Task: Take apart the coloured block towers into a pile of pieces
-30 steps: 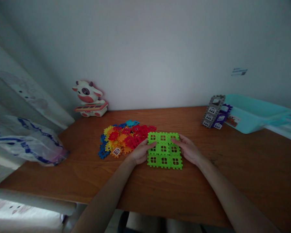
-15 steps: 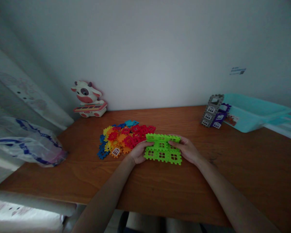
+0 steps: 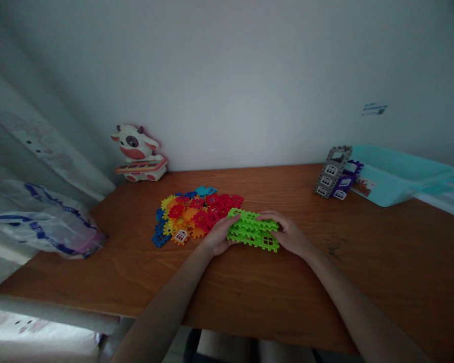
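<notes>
Between my hands is a lime-green panel of joined interlocking building tiles (image 3: 253, 237), with toothed edges and small window openings. It is bent along its rows, so part of it folds over the rest. My left hand (image 3: 220, 239) grips its left side, thumb along the upper edge. On the opposite side, my right hand (image 3: 289, 234) is closed on the panel, fingers over the top. Just left of my left hand spreads a pile of loose red, orange, yellow and blue tiles (image 3: 191, 217).
At the back right stand a grey tile tower (image 3: 331, 174), a purple tile piece (image 3: 344, 182) and a teal plastic bin (image 3: 401, 176). A cow toy with a keyboard (image 3: 139, 156) sits back left. A clear plastic bag (image 3: 41, 222) lies at the left edge of the wooden table (image 3: 249, 302).
The green panel has tilted and folded more, its lower rows now foreshortened. My right fingers have shifted onto its top, and my left thumb has moved along the upper edge.
</notes>
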### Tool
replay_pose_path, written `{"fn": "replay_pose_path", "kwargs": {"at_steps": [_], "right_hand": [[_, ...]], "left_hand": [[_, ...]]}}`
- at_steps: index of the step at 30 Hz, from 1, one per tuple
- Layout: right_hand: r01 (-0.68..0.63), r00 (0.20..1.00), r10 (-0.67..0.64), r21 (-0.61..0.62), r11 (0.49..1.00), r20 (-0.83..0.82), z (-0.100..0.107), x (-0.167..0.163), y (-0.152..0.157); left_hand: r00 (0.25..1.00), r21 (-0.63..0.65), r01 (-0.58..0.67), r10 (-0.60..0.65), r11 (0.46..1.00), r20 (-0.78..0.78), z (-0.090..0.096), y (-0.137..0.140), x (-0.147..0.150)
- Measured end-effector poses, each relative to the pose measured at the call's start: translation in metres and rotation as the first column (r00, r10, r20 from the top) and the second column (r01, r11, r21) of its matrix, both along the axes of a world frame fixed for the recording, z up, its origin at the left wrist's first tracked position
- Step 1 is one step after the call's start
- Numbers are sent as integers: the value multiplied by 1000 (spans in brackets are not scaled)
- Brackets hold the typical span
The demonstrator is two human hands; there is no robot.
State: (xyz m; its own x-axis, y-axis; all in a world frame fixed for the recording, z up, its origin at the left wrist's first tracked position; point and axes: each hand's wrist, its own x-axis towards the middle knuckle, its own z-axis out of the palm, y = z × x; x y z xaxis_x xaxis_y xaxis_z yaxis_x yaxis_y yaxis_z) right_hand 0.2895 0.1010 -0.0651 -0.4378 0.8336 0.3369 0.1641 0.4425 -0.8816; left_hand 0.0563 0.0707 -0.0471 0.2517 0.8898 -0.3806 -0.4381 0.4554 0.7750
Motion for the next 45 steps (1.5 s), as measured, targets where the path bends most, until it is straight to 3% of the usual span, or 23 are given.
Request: {"fn": "replay_pose_path", "kwargs": {"at_steps": [4, 10, 17, 24, 32, 40, 45], "right_hand": [[-45, 999, 45, 0, 999, 5, 6, 3, -4], [-172, 985, 172, 13, 985, 32, 13, 6, -8], [57, 991, -62, 44, 997, 115, 10, -7, -10], [-1, 978, -25, 128, 992, 205, 10, -6, -13], [43, 980, -46, 18, 999, 192, 9, -3, -12], [81, 971, -114, 161, 984, 211, 11, -12, -18], [52, 973, -81, 133, 990, 217, 15, -10, -18]], "left_hand": [[999, 53, -25, 28, 998, -41, -6, -1, 6], [989, 89, -135, 140, 987, -51, 1, -1, 7], [991, 163, -111, 121, 980, -56, 0, -3, 11], [992, 200, -66, 86, 978, -94, -5, -5, 12], [998, 203, 58, -62, 978, 16, 5, -13, 1], [999, 192, -22, 27, 981, -21, -5, -9, 8], [997, 220, 1, 15, 976, -70, -4, -9, 5]]}}
